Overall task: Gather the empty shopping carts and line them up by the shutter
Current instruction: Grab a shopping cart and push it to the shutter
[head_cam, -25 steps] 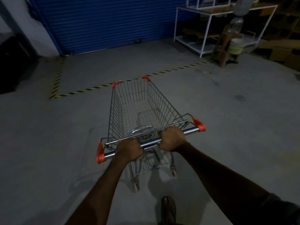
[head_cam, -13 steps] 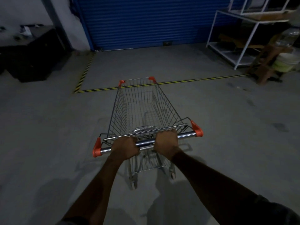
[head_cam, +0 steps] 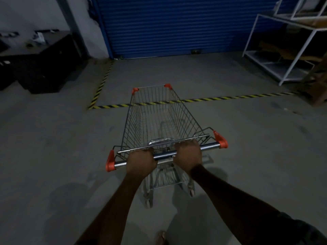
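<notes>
Directly ahead of the 2 hands stands 1 empty wire shopping cart (head_cam: 155, 117), its nose aimed at the blue roller shutter (head_cam: 177, 25) farther ahead. The left hand (head_cam: 141, 160) and the right hand (head_cam: 188, 154) are each wrapped fully round the chrome handle bar (head_cam: 165, 154), knuckles up. They sit near its middle and a little apart, with bare bar outboard of each as far as the orange end caps (head_cam: 220, 139).

Nothing lies in the basket, so I judge the cart light and quick to roll on the smooth concrete floor (head_cam: 53, 138). The steel frame looks stiff and should pass a push straight to the wheels (head_cam: 148, 200). The polished bar may be a touch slippery, so a full wrap suits it better than fingertips. Hands this near the middle push straight but give less leverage for turning; a wider hold toward the caps would likely square the cart up more easily.

The basket's front rim shows beyond the yellow-and-black floor tape (head_cam: 221, 99); whether the front wheels have crossed it I cannot tell. An empty cart coasts on, so it could knock the shutter or swing toward the white shelf rack (head_cam: 276, 68) ahead and right of the right hand. A dark desk (head_cam: 47, 71) sits ahead and well left of the left hand.
</notes>
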